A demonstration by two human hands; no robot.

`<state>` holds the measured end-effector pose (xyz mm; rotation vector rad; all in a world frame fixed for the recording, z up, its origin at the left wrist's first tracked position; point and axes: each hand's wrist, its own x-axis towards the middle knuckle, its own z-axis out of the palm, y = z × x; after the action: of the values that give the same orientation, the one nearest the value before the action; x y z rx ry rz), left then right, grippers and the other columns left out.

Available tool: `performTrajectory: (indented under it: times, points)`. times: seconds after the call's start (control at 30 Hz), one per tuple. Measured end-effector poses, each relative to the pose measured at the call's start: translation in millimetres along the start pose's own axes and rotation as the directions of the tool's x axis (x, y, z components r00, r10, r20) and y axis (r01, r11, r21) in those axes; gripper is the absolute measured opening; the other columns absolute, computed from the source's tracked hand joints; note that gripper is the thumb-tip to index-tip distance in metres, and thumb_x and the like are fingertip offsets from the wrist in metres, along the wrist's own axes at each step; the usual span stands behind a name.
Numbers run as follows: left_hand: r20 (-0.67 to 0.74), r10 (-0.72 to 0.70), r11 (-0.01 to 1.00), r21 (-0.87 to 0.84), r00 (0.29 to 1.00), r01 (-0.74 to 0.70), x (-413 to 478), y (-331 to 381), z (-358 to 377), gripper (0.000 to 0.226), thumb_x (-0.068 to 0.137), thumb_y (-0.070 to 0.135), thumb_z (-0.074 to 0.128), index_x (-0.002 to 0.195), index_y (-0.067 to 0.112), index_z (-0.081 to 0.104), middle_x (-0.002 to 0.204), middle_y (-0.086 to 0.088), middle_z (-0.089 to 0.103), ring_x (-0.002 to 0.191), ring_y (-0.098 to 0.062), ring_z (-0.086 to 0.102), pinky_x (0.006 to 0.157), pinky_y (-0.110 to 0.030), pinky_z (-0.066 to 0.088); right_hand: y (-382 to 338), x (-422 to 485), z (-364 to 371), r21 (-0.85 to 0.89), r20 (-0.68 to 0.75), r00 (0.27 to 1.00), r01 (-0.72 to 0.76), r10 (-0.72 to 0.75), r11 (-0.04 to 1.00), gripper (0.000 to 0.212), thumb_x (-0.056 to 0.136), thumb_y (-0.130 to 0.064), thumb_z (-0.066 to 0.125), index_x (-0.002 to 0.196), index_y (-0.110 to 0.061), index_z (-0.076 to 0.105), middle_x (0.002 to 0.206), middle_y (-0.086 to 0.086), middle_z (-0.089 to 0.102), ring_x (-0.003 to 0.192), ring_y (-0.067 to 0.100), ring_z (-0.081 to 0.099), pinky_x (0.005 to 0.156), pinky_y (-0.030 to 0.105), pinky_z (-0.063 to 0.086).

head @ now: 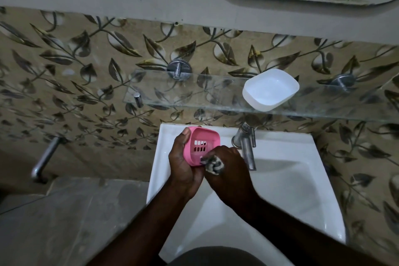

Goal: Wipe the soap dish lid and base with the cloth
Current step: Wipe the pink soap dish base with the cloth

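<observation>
Wiping the pink soap dish base over the sink, white lid parked on the shelf.

Above the sink [302, 179], just left of the tap [246, 149], the left hand [183, 164] is clamped around the pink slotted base [201, 147], tilting its hollow side up, while the right hand [226, 168] is closed on a bunched cloth [213, 165] pressed to the base's near corner. The white lid [269, 89] lies open side up on the glass shelf [172, 93], above and right of the tap; whether it is already wiped I cannot tell. I judge the base is mid-wipe. No brand, label or writing is readable anywhere.
</observation>
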<state>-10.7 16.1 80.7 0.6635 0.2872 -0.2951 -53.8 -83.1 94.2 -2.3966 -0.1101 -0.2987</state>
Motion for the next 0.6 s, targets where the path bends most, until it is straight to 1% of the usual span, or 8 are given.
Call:
performTrajectory:
  times: [0.07,0.1,0.2,0.27,0.37,0.47,0.53,0.6]
  points:
    - [0.023,-0.013,1.000,0.008,1.000,0.013,0,1,0,0.054,0.068,0.041,0.068,0.105,0.002,0.063,0.082,-0.014,0.067,0.073,-0.025,0.065,0.074,-0.036,0.054,-18,-1,5,0.096,-0.062,0.997,0.041,-0.035,0.995,0.018,0.064,-0.017,0.067,0.081,-0.022,0.064,0.079,-0.005,0.064,0.075,0.010,0.049,0.069,0.017,0.038]
    - [0.026,-0.004,1.000,0.011,1.000,0.004,-1,2,-2,0.052,0.070,0.041,0.065,0.104,0.002,0.063,0.080,-0.014,0.068,0.072,-0.025,0.065,0.072,-0.035,0.055,-22,-1,5,0.113,-0.060,0.995,0.080,-0.073,0.990,0.019,0.064,-0.020,0.065,0.083,-0.024,0.063,0.080,-0.006,0.063,0.075,0.010,0.048,0.068,0.017,0.037]
    - [0.004,0.024,1.000,0.017,1.000,-0.024,-1,8,-6,0.058,0.068,0.041,0.066,0.110,0.002,0.062,0.091,-0.017,0.065,0.081,-0.027,0.063,0.077,-0.038,0.053,-6,1,-1,-0.006,0.047,0.980,0.196,-0.195,0.981,0.016,0.070,-0.015,0.068,0.086,-0.013,0.069,0.084,0.006,0.068,0.081,0.027,0.059,0.073,0.038,0.047]
    - [0.020,0.039,0.999,-0.005,0.999,-0.039,-1,8,-7,0.053,0.069,0.038,0.066,0.110,0.004,0.062,0.094,-0.016,0.063,0.084,-0.027,0.061,0.080,-0.040,0.050,11,6,-5,-0.118,0.119,0.986,0.133,-0.119,0.984,0.016,0.073,-0.012,0.068,0.087,-0.004,0.070,0.086,0.011,0.068,0.084,0.037,0.060,0.074,0.049,0.047]
    - [-0.010,0.041,0.999,-0.008,0.999,-0.041,1,4,-7,0.044,0.073,0.036,0.063,0.104,0.004,0.065,0.089,-0.014,0.064,0.080,-0.025,0.062,0.077,-0.037,0.051,6,2,5,-0.046,0.036,0.999,-0.017,0.019,0.999,0.015,0.069,-0.007,0.070,0.084,-0.008,0.068,0.085,0.007,0.068,0.083,0.033,0.059,0.074,0.046,0.047]
    - [0.006,-0.006,0.998,0.056,1.000,0.006,4,3,-4,0.037,0.074,0.040,0.065,0.088,0.007,0.073,0.078,-0.012,0.069,0.070,-0.023,0.066,0.069,-0.033,0.056,-18,-1,15,0.157,-0.075,0.994,-0.069,0.081,0.985,0.021,0.062,-0.023,0.063,0.083,-0.025,0.061,0.081,-0.010,0.062,0.078,0.015,0.055,0.065,0.025,0.047]
    - [0.009,-0.002,0.998,0.061,1.000,0.002,5,6,-3,0.044,0.074,0.040,0.065,0.096,0.002,0.069,0.081,-0.014,0.068,0.073,-0.025,0.065,0.070,-0.033,0.056,-15,-1,13,0.153,-0.068,0.998,0.014,-0.003,0.988,0.025,0.063,-0.020,0.064,0.087,-0.024,0.062,0.083,-0.006,0.064,0.079,0.015,0.055,0.066,0.027,0.046]
    - [0.013,0.024,0.999,0.044,1.000,-0.024,7,9,-2,0.053,0.073,0.040,0.064,0.108,0.000,0.062,0.089,-0.016,0.065,0.080,-0.027,0.062,0.078,-0.038,0.052,1,1,7,0.045,-0.031,0.996,0.088,-0.087,0.995,0.021,0.067,-0.009,0.071,0.087,-0.015,0.068,0.085,0.005,0.068,0.080,0.026,0.059,0.071,0.039,0.049]
